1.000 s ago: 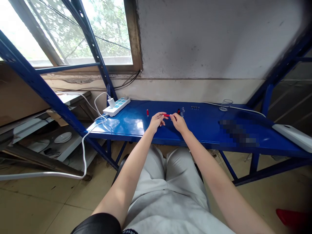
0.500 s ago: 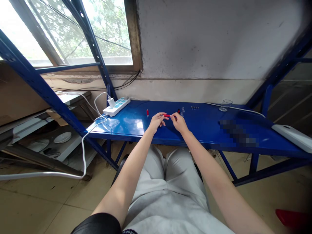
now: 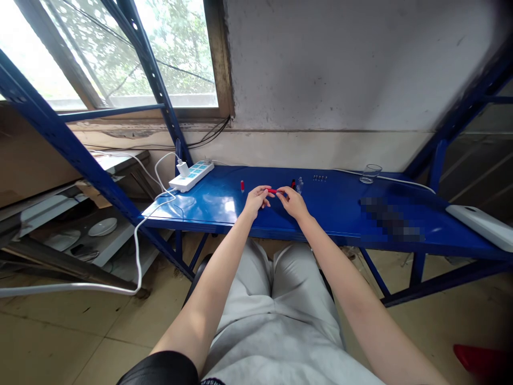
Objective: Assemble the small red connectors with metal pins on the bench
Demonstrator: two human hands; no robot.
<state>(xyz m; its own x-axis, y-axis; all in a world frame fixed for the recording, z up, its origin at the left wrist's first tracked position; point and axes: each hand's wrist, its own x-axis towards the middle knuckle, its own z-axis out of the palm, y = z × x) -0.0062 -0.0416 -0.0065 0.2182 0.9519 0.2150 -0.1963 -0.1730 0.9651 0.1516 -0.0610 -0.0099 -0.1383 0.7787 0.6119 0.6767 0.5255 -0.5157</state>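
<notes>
Over the blue metal shelf [image 3: 332, 214], my left hand [image 3: 256, 199] pinches a small red cylindrical piece [image 3: 272, 190] between thumb and fingertips. My right hand [image 3: 294, 202] is closed in a pinch at the red piece's right end, touching it; what its fingertips hold is too small to make out. A second small red piece [image 3: 242, 185] stands upright on the shelf to the left of my hands. Behind my right hand sit a dark and red small part [image 3: 294, 183] and a tiny clear part [image 3: 300, 184].
A white power strip [image 3: 191, 175] with a plugged charger and white cable lies at the shelf's left end. A row of small dark bits [image 3: 320, 177] and a glass [image 3: 371, 172] sit near the back. A white object [image 3: 481, 224] rests at the right. Blue rack posts frame both sides.
My right hand has shifted slightly left, closing against the red piece's end. My left hand has stayed in place.
</notes>
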